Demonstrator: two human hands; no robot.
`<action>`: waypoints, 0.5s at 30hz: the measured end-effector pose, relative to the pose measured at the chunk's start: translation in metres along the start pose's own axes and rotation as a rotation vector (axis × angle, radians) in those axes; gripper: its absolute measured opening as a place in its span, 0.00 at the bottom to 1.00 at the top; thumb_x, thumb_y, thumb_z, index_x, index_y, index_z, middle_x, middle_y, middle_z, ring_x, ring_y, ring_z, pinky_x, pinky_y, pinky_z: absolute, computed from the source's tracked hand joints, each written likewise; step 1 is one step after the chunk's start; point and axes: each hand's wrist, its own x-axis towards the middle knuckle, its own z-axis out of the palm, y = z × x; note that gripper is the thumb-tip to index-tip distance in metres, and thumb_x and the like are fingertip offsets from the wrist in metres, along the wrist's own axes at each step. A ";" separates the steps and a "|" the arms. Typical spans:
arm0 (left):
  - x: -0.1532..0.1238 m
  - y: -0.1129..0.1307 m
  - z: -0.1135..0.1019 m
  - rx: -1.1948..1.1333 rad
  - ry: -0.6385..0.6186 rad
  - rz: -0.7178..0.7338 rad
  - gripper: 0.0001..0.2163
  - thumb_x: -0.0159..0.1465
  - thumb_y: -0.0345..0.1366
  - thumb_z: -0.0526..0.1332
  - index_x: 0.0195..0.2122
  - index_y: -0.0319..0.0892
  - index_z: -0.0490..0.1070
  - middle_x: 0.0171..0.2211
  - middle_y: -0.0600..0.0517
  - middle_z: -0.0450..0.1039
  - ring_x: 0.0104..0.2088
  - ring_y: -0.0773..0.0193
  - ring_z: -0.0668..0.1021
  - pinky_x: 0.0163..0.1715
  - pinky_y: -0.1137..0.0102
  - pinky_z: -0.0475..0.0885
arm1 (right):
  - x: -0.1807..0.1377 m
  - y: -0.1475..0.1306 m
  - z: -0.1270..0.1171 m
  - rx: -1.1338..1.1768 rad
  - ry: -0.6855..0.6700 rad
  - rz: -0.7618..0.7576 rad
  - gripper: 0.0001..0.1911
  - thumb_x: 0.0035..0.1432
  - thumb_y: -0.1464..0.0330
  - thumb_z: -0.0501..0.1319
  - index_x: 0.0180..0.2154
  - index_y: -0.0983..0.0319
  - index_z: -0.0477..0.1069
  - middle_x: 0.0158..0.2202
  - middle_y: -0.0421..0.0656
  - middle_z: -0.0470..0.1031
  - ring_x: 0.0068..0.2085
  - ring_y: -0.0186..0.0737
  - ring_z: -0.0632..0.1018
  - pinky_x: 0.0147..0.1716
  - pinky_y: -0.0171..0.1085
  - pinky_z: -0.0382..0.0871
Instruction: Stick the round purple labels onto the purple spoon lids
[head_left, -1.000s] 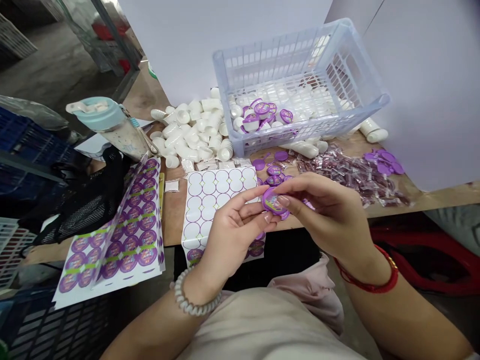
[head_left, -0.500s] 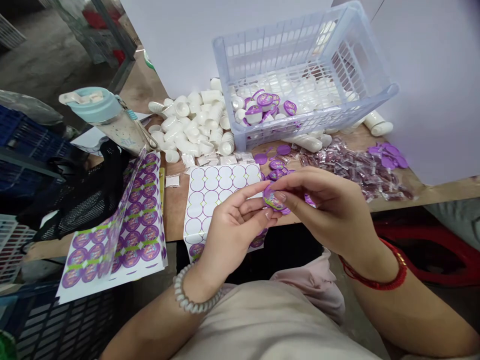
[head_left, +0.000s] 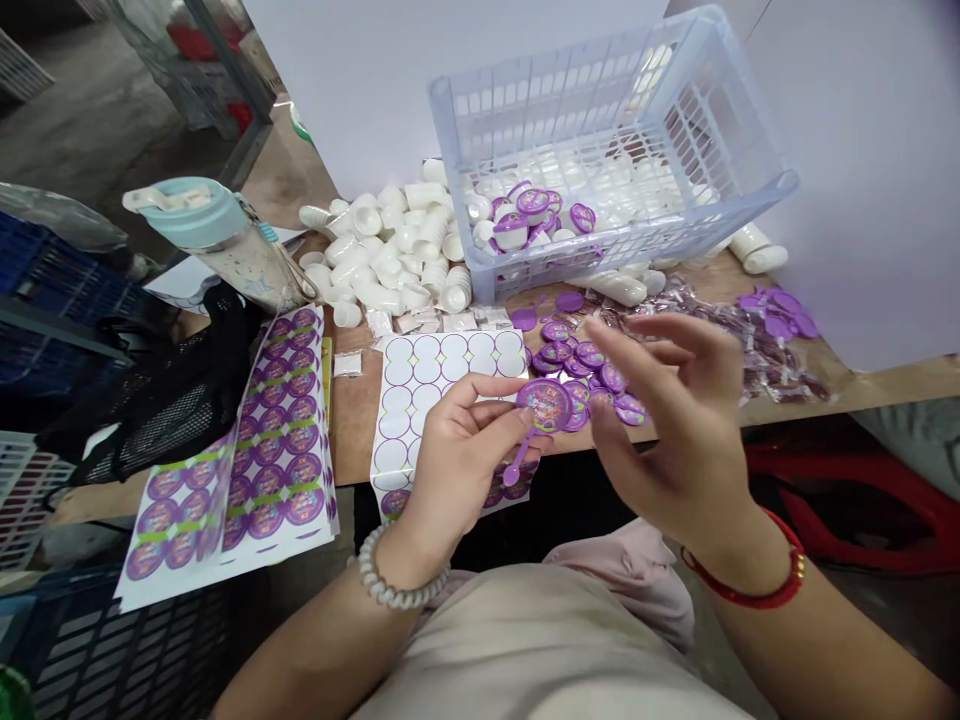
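Note:
Between thumb and fingers, my left hand [head_left: 469, 440] pinches a round purple lid [head_left: 543, 404] with a printed sticker on its face. A small purple spoon [head_left: 516, 468] sticks out below that lid. My right hand [head_left: 667, 420] is just to the right, fingers apart, holding nothing and slightly blurred. Behind the hands lies a pile of stickered purple lids [head_left: 589, 356]. Under and beside my left hand is a sticker sheet [head_left: 409, 405], mostly peeled to white circles, with some purple stickers left along its lower edge.
A pale blue plastic crate [head_left: 622, 235] holds white cups, some with purple lids. White cups [head_left: 390, 245] are heaped left of it. Small brown packets [head_left: 705, 330] and plain purple lids [head_left: 776, 312] lie right. Full sticker sheets [head_left: 274, 430] and a tumbler [head_left: 214, 240] stand left.
My right hand has let go of the lid and drawn back to the right, its fingers opening. The lid in my left hand now shows its face and spoon.

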 end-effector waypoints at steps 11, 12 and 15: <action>-0.004 -0.009 0.005 -0.074 0.030 -0.031 0.19 0.49 0.34 0.80 0.35 0.43 0.72 0.31 0.56 0.82 0.29 0.70 0.80 0.27 0.78 0.72 | -0.033 0.001 0.038 0.638 -0.092 0.246 0.38 0.67 0.70 0.68 0.70 0.48 0.54 0.54 0.47 0.77 0.45 0.43 0.81 0.42 0.42 0.83; -0.005 -0.008 0.005 -0.081 0.031 -0.031 0.19 0.49 0.33 0.79 0.38 0.44 0.73 0.31 0.57 0.81 0.29 0.70 0.79 0.27 0.78 0.72 | -0.032 0.001 0.036 0.642 -0.127 0.227 0.37 0.67 0.71 0.66 0.71 0.48 0.54 0.58 0.49 0.75 0.47 0.43 0.81 0.44 0.43 0.82; -0.005 -0.005 0.003 -0.055 0.013 -0.052 0.24 0.49 0.31 0.78 0.47 0.46 0.78 0.33 0.58 0.80 0.30 0.69 0.81 0.31 0.77 0.77 | -0.029 0.004 0.027 0.702 -0.240 0.163 0.39 0.69 0.75 0.61 0.73 0.46 0.49 0.65 0.50 0.69 0.54 0.45 0.80 0.48 0.45 0.82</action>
